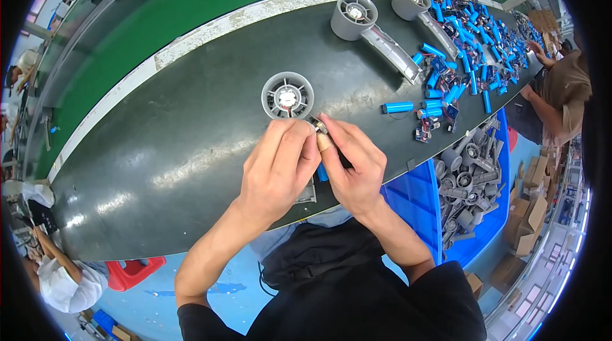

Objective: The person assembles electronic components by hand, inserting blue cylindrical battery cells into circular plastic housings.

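Close together over the near side of the dark table, my left hand [278,161] and my right hand [354,163] pinch a small dark and metallic electronic part [318,125] between their fingertips. Just beyond them a grey round fan housing [287,96] lies with its vaned opening facing up. Its handle runs back beneath my hands, mostly hidden, with a grey end [308,195] showing below them. Part of a blue cylindrical battery [322,173] peeks out between my palms. How the small part connects to the housing or battery is covered by my fingers.
Two grey fan housings with handles [354,17] [411,0] lie farther off. Blue batteries with circuit boards [468,41] are heaped at the right. A blue bin [441,210] of grey housings stands below the table edge. People [561,95] [76,280] sit at both ends.
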### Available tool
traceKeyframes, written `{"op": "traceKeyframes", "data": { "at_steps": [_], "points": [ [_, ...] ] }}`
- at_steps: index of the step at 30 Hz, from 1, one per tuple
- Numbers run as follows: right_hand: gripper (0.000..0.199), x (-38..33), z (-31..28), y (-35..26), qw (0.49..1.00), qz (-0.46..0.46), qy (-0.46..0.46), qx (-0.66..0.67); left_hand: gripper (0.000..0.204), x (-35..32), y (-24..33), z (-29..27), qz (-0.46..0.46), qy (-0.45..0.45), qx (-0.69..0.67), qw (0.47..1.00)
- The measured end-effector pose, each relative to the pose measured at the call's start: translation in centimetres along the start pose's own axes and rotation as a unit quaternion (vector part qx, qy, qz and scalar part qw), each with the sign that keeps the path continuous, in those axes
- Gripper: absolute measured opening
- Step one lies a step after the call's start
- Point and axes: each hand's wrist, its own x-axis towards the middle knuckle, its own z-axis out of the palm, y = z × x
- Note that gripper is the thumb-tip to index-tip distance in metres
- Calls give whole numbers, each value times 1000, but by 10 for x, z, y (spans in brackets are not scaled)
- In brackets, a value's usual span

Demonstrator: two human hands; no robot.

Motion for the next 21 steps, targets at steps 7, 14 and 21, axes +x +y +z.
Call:
{"op": "traceKeyframes", "data": {
  "at_steps": [7, 14, 21],
  "points": [
    [33, 0, -2, -4, 1000, -4, -6, -20, 23, 1, -1, 1, 5, 8, -5, 1000],
    [32, 1, -2, -4, 999, -5, -13, -33, 24, 1, 0, -2, 6, 3, 0, 1000],
    [31, -2, 2, -2, 999, -14, 2, -31, 22, 3, 0, -1, 1, 9, -9, 1000]
  ]
}}
